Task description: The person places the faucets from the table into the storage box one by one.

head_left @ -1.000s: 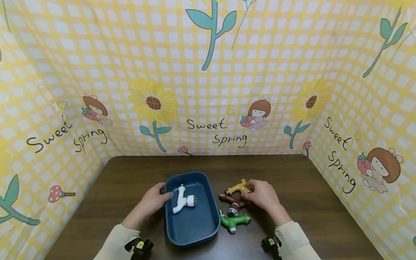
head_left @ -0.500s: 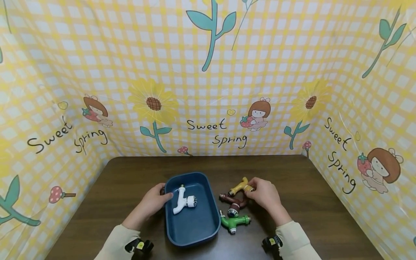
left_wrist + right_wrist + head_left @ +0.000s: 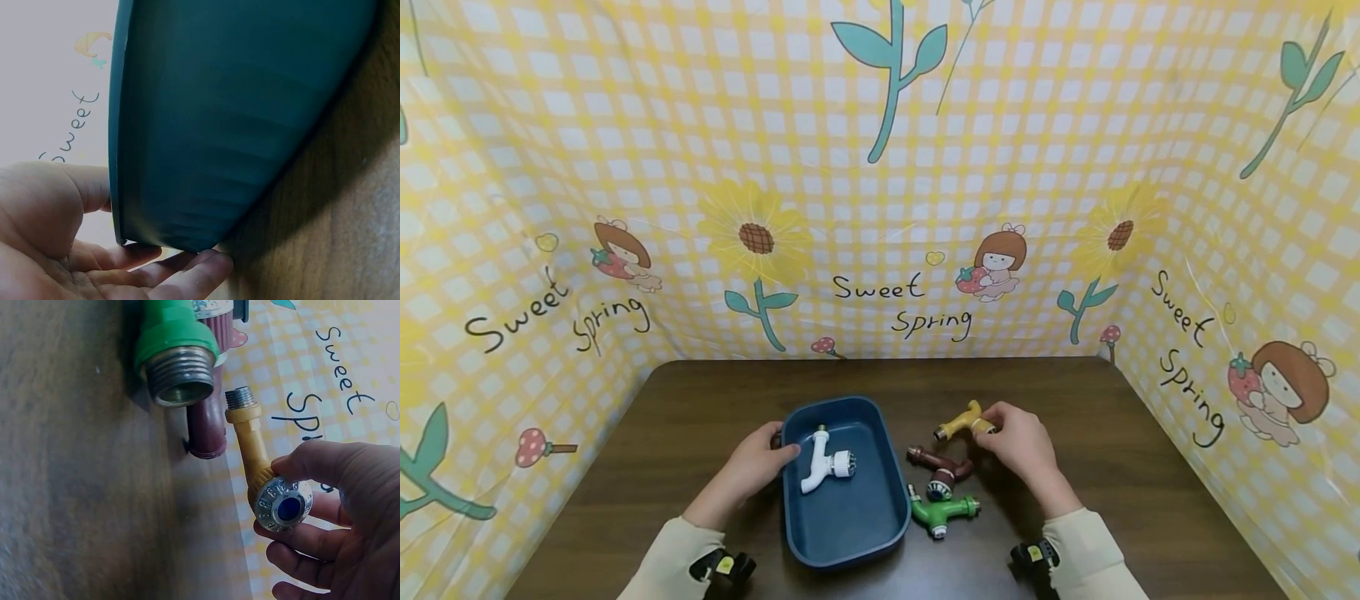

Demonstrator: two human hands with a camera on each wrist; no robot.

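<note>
My left hand (image 3: 754, 460) grips the left rim of a dark blue tray (image 3: 850, 529), thumb over the edge and fingers beneath the outside, as the left wrist view also shows. A white tap (image 3: 820, 468) lies inside the tray. My right hand (image 3: 1021, 443) pinches a yellow tap (image 3: 958, 423) by its ribbed knob, between thumb and fingers. In the right wrist view, the yellow tap (image 3: 251, 445) appears with its threaded end pointing away from the hand. Just in front of it lie a dark red tap (image 3: 934, 458) and a green tap (image 3: 951, 507).
Dark red and green taps lie close together along the tray's right side. All of this rests on a dark wooden table (image 3: 700, 400). A yellow checked cloth (image 3: 880, 200) hangs along the back and both sides of the table.
My right hand has moved the yellow tap a little away and to the right, apart from the dark red tap. My left hand and the tray have stayed in place.
</note>
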